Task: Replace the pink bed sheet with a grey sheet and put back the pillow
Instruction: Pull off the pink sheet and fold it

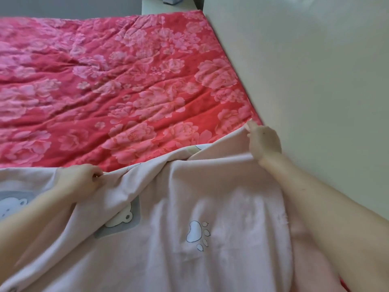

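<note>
A pale pink bed sheet [221,197] printed with bears and paw marks lies bunched over the near half of the bed. Its far edge runs from lower left up to the wall on the right. My left hand [82,180] grips a fold of that edge at the left. My right hand [263,142] pinches the sheet's far corner close to the wall. Beyond the edge, a red quilted pad [126,81] with pink flowers covers the mattress. No grey sheet or pillow is in view.
A pale wall [315,81] runs along the right side of the bed. At the top, a light piece of furniture [168,6] stands past the far end of the bed, with some bluish cloth on it.
</note>
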### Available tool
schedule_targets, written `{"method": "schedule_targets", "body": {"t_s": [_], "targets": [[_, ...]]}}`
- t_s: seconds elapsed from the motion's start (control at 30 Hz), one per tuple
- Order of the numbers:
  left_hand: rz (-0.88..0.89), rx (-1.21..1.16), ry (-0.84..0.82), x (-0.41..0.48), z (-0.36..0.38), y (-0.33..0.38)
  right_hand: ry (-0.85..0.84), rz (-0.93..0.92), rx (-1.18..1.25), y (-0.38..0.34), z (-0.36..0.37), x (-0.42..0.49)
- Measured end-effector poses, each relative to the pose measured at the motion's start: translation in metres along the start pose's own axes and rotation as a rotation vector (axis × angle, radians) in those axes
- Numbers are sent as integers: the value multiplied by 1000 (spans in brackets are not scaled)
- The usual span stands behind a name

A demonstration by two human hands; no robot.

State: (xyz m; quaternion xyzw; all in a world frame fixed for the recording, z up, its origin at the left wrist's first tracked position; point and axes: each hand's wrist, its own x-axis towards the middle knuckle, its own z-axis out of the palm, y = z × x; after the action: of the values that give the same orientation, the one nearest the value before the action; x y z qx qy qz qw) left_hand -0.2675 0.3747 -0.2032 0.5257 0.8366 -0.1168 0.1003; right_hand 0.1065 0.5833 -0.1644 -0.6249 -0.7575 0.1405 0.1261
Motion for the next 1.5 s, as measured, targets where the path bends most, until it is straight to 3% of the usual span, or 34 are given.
{"method": "schedule_targets", "body": {"t_s": [0.13,0.2,0.37,0.43,0.5,0.63,0.8,0.87,0.97,1.13,1.23,1.3,1.37,1.5], "targets": [[-67,-314,241,4,-24,-10,105,-102,-198,4,-74,18],[-117,-453,305,16,-46,-18,178,-70,-176,1,-112,36],[-320,-741,450,45,-102,-21,267,359,233,-8,-178,67],[-403,-844,490,56,-115,-17,263,428,333,-10,-198,75],[-475,-838,448,66,-124,-11,232,449,440,-24,-223,77],[-524,-592,181,58,-126,21,53,463,911,-39,-260,72],[-217,-678,92,21,-120,71,-79,393,1124,-31,-263,61],[-73,-782,95,5,-130,101,32,268,943,-26,-257,57],[140,-821,115,-9,-150,143,129,14,481,-25,-263,39],[374,-808,155,-14,-197,201,-198,3,570,-23,-294,5],[481,-668,58,-17,-221,226,-210,-42,431,-25,-311,-17],[518,-673,-49,-25,-233,236,-129,-123,302,-26,-326,-26],[555,-737,-92,-36,-240,242,-53,-227,-12,-29,-341,-34],[448,-874,129,-54,-272,247,63,-192,-461,-24,-360,-42]]}}
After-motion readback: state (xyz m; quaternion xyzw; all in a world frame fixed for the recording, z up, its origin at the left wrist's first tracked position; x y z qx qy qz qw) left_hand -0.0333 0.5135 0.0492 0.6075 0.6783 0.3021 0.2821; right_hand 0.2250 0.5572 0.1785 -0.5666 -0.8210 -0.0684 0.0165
